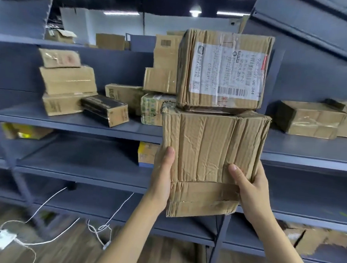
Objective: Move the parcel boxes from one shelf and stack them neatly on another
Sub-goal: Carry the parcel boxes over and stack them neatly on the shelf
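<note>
A grey metal rack [99, 126] with several shelves fills the view. On its middle shelf, near the left end, stands a pile of three cartons [66, 82], and a black box [105, 110] lies just beside it at the front edge. More cartons [162, 77] are piled behind, near the middle of the shelf, and a flat carton [309, 119] lies at the right end. In front of the rack two boxes are held in the air. The lower box [207, 160] is creased, with brown tape near the bottom. The upper box [224, 71] rests on it and carries a white shipping label with a barcode; I can read "00 344", the other writing is too small. The left hand [162, 177] grips the lower box at its left side, the right hand [250, 190] grips the right side, thumbs on the front.
</note>
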